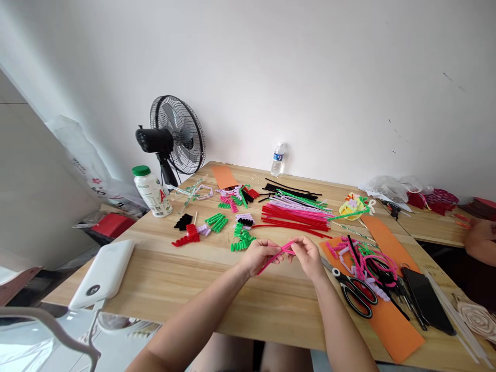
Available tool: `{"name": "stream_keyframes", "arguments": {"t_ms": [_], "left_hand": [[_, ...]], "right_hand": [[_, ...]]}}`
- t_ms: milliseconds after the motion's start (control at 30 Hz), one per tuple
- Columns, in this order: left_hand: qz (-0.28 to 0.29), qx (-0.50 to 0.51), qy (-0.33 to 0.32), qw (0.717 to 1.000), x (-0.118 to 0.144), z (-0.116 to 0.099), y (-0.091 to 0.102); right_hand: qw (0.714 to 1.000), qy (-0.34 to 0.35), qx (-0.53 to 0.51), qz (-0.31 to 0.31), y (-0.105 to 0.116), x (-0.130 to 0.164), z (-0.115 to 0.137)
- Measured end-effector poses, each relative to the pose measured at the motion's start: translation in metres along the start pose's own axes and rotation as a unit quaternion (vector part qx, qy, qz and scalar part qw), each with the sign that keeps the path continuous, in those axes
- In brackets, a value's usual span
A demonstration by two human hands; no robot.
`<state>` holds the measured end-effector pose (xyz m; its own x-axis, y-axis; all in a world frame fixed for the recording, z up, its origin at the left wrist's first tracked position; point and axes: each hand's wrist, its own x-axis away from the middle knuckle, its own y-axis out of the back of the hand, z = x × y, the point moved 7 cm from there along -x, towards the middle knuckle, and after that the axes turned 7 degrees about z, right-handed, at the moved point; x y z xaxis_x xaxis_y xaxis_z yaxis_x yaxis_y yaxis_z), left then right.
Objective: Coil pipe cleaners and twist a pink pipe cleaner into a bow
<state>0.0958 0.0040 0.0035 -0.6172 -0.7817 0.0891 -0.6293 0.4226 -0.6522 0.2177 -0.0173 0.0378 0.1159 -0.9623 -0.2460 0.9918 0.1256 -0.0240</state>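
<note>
Two hands meet over the middle of the table (163, 279), and between them I see one pink pipe cleaner (276, 257). The left hand (259, 254) pinches its lower stretch, fingers closed on it, while the right hand (308, 251) nips the upper end between thumb and fingertips — a narrow, tight hold on both sides, which I judge keeps the wire taut enough to bend where the fingers want it. The pipe cleaner hangs just above the wood, slanting down toward the left, not resting on anything.

Stock lies within easy reach: a sheaf of straight red and pink stems (296, 213) just beyond the hands, green curls (242, 238) near the left hand, and red curls (187, 235) further left. Scissors (356, 292) sit on an orange paper strip (391, 320) just beside the right forearm, handles toward me — handy for a right-hand grab, I suppose. A phone (426, 299) lies beyond them. A white power bank (104, 273), a green-capped bottle (152, 191) and a fan (176, 135) keep to the far left, well apart from the work. Another person's arm (480, 240) shows at the right edge.
</note>
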Motion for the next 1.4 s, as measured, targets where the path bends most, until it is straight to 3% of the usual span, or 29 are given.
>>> {"name": "stream_keyframes", "arguments": {"t_ms": [233,867,1067,1300,1400], "left_hand": [[0.014,-0.006,0.018,1.000,0.000,0.001,-0.003],[0.044,-0.027,0.074,0.996,0.003,0.000,-0.004],[0.001,0.027,0.136,0.990,0.003,0.007,0.004],[-0.022,0.013,0.127,0.992,0.004,0.005,0.005],[-0.019,-0.007,0.109,0.994,0.004,0.002,0.004]], "right_hand": [[0.998,0.012,-0.051,-0.031,0.007,-0.001,-0.002],[0.995,0.036,0.067,-0.060,0.016,0.000,0.006],[0.996,0.028,0.061,-0.062,0.015,0.000,0.006],[0.999,0.006,0.034,-0.020,0.009,0.000,0.007],[0.999,0.008,0.037,-0.030,0.009,0.000,0.007]]}}
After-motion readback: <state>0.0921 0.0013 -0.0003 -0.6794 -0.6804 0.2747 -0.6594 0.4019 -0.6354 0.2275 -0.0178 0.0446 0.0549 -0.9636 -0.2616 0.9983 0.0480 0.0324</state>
